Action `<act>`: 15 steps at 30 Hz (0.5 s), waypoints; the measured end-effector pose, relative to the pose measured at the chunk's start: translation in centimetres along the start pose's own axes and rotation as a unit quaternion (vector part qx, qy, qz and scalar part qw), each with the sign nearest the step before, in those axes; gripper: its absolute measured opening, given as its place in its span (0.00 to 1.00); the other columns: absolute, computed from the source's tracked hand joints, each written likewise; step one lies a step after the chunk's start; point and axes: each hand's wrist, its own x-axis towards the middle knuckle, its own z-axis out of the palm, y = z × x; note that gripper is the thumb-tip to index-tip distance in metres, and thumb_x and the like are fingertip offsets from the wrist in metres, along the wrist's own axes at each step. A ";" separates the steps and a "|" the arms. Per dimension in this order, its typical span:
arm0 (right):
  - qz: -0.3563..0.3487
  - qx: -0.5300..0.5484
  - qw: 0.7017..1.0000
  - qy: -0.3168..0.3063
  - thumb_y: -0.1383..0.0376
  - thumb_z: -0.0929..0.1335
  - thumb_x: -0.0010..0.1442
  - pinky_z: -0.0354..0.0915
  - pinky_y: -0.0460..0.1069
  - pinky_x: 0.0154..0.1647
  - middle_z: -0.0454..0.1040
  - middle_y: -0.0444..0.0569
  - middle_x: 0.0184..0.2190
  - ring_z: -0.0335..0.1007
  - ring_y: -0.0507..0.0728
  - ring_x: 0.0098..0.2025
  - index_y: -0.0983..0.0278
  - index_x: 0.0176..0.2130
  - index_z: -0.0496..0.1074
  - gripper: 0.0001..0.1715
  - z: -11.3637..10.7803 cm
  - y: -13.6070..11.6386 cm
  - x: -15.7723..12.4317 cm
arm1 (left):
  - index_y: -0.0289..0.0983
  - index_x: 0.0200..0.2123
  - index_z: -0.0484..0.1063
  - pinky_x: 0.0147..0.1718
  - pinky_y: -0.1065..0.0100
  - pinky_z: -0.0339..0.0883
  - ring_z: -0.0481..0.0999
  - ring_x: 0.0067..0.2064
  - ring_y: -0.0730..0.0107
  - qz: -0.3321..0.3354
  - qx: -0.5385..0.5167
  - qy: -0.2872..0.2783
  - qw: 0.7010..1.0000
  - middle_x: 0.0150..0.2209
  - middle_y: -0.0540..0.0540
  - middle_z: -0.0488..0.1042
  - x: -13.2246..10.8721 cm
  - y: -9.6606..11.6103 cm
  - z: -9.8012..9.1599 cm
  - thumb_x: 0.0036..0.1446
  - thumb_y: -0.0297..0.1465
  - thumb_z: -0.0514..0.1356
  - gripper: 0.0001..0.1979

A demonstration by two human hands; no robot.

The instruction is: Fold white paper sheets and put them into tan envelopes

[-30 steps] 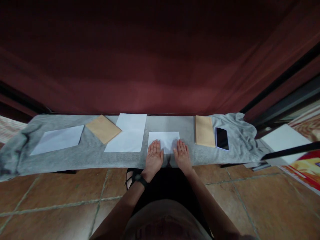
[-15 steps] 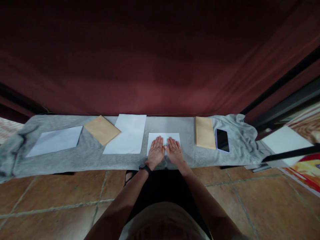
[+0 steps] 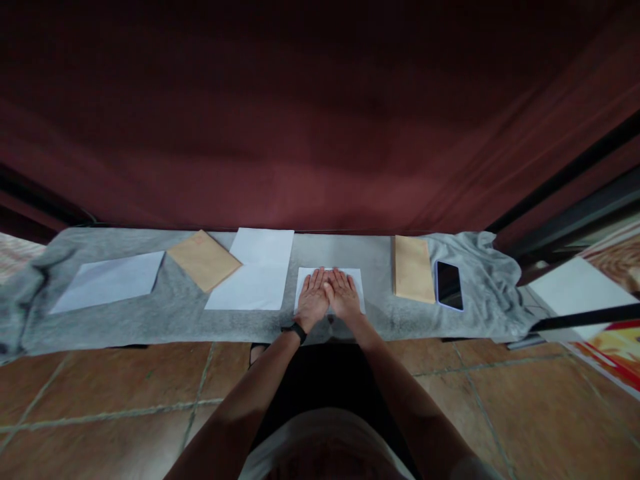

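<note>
A folded white sheet of paper (image 3: 356, 283) lies on the grey cloth (image 3: 175, 313) in front of me. My left hand (image 3: 313, 299) rests flat on it with fingers stretched out, a black band on the wrist. My right hand (image 3: 343, 294) lies flat beside it, also stretched out. The two hands touch side by side over the middle of the sheet, and neither holds anything.
To the left lie a larger white sheet (image 3: 256, 270), a tan envelope (image 3: 203, 259) and another white sheet (image 3: 109, 281). To the right are a second tan envelope (image 3: 413, 269) and a dark phone (image 3: 449, 285). A dark red curtain hangs behind. Tiled floor lies below.
Both hands slid forward and inward over the folded sheet, from its near corners to its middle, until they met. The view shifted slightly.
</note>
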 end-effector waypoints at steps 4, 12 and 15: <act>-0.001 -0.012 1.000 0.026 0.57 0.53 0.75 0.42 0.59 0.74 0.53 0.55 0.72 0.48 0.61 0.74 0.69 0.70 0.57 0.32 0.6 0.7 -0.1 | 0.26 0.70 0.54 0.71 0.51 0.43 0.47 0.74 0.57 -0.011 -0.004 0.009 1.000 0.72 0.35 0.53 0.1 -0.2 0.2 0.69 0.29 0.41 0.29; 0.014 -0.039 0.996 0.074 0.56 0.55 0.74 0.47 0.62 0.72 0.57 0.61 0.70 0.52 0.64 0.72 0.72 0.70 0.56 0.34 0.9 1.6 -0.1 | 0.27 0.71 0.54 0.71 0.55 0.43 0.47 0.75 0.60 -0.053 -0.008 0.024 0.998 0.73 0.36 0.52 0.2 -0.2 0.2 0.71 0.33 0.42 0.29; 0.019 -0.048 0.994 0.097 0.56 0.56 0.74 0.49 0.63 0.71 0.59 0.63 0.69 0.54 0.65 0.71 0.74 0.70 0.56 0.35 0.8 2.2 -0.4 | 0.27 0.71 0.52 0.71 0.55 0.43 0.47 0.74 0.60 -0.072 -0.008 0.025 0.997 0.73 0.37 0.52 0.3 -0.4 0.2 0.71 0.34 0.42 0.30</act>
